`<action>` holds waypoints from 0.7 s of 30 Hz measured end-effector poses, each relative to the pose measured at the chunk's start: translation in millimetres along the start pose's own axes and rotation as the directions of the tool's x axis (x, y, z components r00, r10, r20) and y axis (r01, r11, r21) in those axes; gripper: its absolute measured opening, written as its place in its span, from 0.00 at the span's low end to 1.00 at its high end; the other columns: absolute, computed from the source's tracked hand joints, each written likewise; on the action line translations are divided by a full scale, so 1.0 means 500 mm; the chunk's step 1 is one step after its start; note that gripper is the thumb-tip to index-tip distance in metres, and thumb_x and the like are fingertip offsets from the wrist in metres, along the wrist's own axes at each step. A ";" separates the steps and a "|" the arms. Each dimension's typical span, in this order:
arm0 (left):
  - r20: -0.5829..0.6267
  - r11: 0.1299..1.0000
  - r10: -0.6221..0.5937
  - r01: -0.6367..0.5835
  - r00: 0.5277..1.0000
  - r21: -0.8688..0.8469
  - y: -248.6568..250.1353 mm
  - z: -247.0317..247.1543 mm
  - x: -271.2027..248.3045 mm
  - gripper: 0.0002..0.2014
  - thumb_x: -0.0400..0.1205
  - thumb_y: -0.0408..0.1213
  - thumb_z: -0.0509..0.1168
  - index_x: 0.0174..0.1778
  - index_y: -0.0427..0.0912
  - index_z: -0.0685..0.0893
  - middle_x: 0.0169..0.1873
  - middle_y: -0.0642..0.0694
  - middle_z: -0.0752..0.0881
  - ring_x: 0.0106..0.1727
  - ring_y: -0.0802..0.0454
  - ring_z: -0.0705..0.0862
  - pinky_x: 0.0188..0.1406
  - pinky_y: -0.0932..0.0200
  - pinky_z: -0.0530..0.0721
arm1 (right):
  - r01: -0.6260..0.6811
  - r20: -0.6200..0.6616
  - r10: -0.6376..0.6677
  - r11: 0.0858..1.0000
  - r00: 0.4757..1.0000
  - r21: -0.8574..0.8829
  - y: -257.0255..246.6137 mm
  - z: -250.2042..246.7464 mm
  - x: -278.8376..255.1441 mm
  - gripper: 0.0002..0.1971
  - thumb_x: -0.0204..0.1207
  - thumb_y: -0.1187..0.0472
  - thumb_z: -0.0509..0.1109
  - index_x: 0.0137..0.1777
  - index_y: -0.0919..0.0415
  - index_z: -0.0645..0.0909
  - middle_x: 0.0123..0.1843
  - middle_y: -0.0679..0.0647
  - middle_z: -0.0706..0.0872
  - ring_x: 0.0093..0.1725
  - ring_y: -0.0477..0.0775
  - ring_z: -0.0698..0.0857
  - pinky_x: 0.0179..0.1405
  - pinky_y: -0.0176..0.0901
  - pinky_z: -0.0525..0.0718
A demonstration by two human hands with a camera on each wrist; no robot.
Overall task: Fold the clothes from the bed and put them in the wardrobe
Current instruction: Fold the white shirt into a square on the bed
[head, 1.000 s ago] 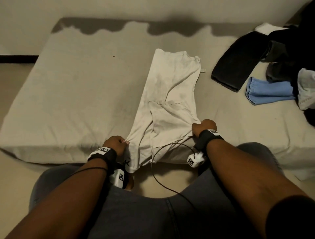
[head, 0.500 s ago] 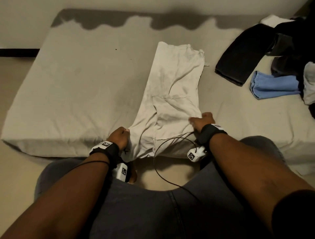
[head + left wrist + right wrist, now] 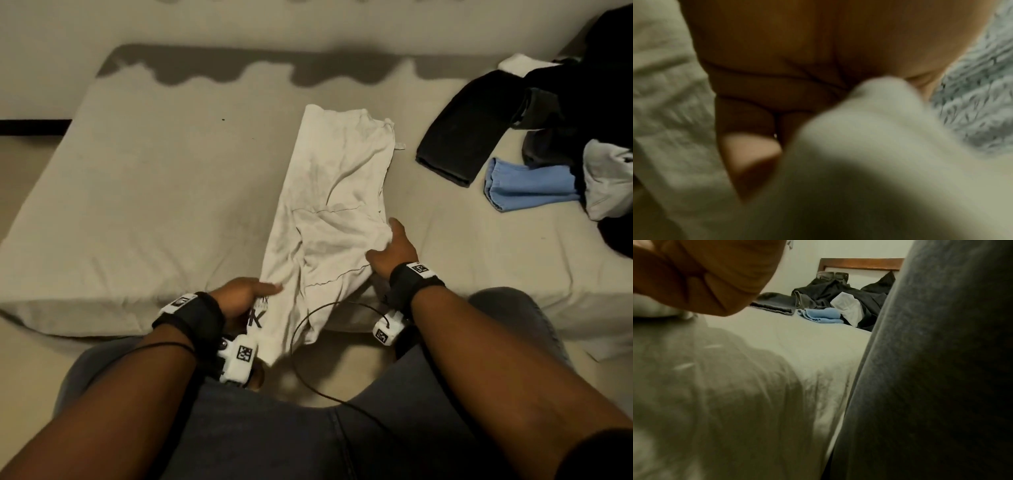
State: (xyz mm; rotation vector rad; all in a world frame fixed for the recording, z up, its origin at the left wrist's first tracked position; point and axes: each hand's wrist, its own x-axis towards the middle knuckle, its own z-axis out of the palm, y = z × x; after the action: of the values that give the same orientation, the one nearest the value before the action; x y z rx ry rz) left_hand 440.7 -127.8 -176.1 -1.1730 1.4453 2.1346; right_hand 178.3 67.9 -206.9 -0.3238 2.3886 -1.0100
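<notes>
Head view first: white shirt (image 3: 329, 219) lies lengthwise on the bed (image 3: 154, 192), folded narrow, with its near end hanging over the bed's front edge. It looks thin, soft and light, so I'd guess it sags and wrinkles wherever it isn't supported; best taken by the two near corners or along the side hems, not the middle. Left hand (image 3: 239, 298) is at the shirt's near left edge, thumb out over the cloth and fingers apparently under it. Right hand (image 3: 394, 253) holds the shirt's right edge, fingers tucked under the fabric, thumb up. More clothes, a dark piece (image 3: 462, 137) and a blue one (image 3: 527, 188), sit well to the right of the shirt, with the pile cut off by the frame. No wardrobe in sight.

Left wrist view: super blurry, but the fingers (image 3: 764, 104) are curled onto a fold of white cloth (image 3: 869, 146), so that hand is gripping the shirt.

Right wrist view: only the palm (image 3: 701, 277) shows at the top corner; fingertips are out of frame, so the grip can't be confirmed from here. A dark trouser leg (image 3: 941, 369) blocks the right side. The blue piece (image 3: 822, 315) shows on the bed beyond the shirt.
</notes>
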 end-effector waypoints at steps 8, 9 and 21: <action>0.219 0.669 0.425 -0.142 0.878 -0.730 0.230 0.081 0.055 0.36 0.78 0.70 0.59 0.71 0.43 0.72 0.82 0.34 0.71 0.77 0.31 0.77 0.70 0.41 0.83 | -0.126 -0.026 0.139 0.950 0.990 0.284 0.020 0.004 0.084 0.26 0.77 0.43 0.72 0.72 0.54 0.80 0.56 0.55 0.88 0.37 0.58 0.87 0.47 0.49 0.87; 0.080 0.670 0.377 -0.212 0.923 -0.711 0.236 0.083 0.080 0.31 0.80 0.67 0.61 0.65 0.44 0.75 0.76 0.34 0.78 0.71 0.32 0.83 0.64 0.43 0.86 | -0.139 -0.027 0.154 0.945 0.988 0.295 0.027 0.007 0.090 0.28 0.76 0.40 0.69 0.72 0.54 0.80 0.52 0.55 0.88 0.35 0.59 0.86 0.43 0.48 0.85; -0.297 0.740 0.437 -0.151 0.849 0.656 0.142 0.026 0.256 0.29 0.75 0.53 0.79 0.69 0.48 0.80 0.52 0.48 0.86 0.57 0.44 0.85 0.50 0.56 0.76 | 0.263 0.152 -0.225 0.914 0.962 -0.309 0.038 0.009 0.050 0.30 0.58 0.21 0.73 0.53 0.39 0.88 0.80 0.48 0.61 0.77 0.51 0.58 0.80 0.47 0.62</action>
State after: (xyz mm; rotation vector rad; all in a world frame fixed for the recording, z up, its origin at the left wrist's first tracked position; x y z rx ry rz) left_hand 310.1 -171.6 -227.8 -1.2396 2.4447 1.3687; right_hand 159.7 68.2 -232.5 -0.7982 2.4476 -0.6681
